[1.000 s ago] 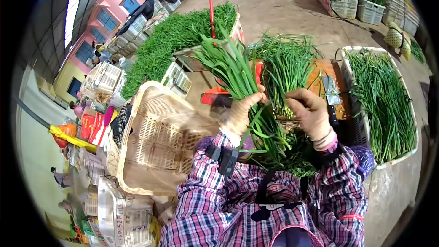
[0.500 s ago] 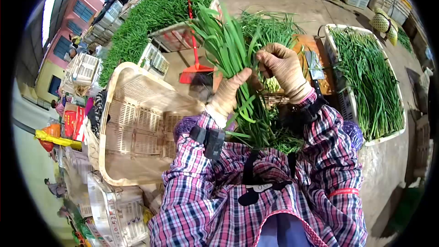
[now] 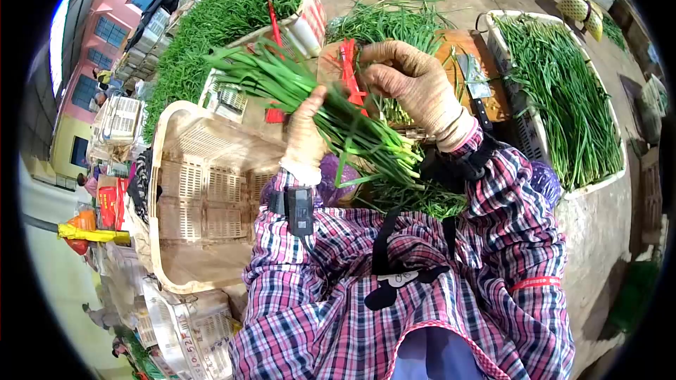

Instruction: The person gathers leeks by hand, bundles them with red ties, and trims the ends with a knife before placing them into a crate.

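Left hand [image 3: 305,137] is clamping around the middle of the green bunch [image 3: 362,137], while the right hand [image 3: 419,88] is hovering apart from it, with curled fingers; whether these are pinching something, one cannot tell. The bunch is lying aslant before the body, its leafy tips pointing away and leftward, its pale ends pointing rightward and nearer to the body, below the right hand. Thus the left hand is being the nearer one. Red strips [image 3: 348,74] are showing just beside the right fingertips.

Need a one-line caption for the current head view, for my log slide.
Left hand grips a green leafy bunch beside an open crate; right hand hovers nearby.
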### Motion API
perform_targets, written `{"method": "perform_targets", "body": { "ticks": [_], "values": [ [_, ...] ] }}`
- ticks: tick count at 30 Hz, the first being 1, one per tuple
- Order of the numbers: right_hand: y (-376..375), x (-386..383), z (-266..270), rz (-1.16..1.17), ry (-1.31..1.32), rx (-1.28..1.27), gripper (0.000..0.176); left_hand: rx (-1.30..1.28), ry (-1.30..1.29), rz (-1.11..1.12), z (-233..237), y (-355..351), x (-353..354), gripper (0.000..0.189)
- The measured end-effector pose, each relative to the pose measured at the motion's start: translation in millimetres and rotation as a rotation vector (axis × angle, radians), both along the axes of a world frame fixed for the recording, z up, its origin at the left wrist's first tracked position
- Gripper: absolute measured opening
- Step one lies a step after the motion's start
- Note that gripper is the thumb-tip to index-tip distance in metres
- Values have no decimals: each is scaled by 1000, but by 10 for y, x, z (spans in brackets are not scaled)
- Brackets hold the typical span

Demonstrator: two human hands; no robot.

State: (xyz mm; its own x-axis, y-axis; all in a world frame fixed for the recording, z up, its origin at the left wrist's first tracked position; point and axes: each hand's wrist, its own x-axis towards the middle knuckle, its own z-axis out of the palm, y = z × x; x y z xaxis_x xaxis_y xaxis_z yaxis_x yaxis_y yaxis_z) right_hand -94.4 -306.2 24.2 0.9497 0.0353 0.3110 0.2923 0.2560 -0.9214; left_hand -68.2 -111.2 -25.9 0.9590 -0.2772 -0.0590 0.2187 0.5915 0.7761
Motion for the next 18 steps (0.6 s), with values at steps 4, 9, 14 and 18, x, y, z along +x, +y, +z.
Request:
{"method": "perform_targets", "body": {
  "ticks": [4, 9, 14, 18],
  "values": [
    [-211, -199, 5, 7, 57, -30, 23, -146, -18, 142, -178, 261, 105, 23],
    [-512, -475, -690, -20, 133, -498, 10, -178, -93, 292, -106, 358, -22, 26],
    [-420, -697, -1081, -149, -174, -985, 15, -247, -164, 267, -262, 488, 55, 27],
    [-271, -744, -1099, -170, -94, -908, 18, -331, -167, 225, -271, 488, 42, 23]
  ]
}}
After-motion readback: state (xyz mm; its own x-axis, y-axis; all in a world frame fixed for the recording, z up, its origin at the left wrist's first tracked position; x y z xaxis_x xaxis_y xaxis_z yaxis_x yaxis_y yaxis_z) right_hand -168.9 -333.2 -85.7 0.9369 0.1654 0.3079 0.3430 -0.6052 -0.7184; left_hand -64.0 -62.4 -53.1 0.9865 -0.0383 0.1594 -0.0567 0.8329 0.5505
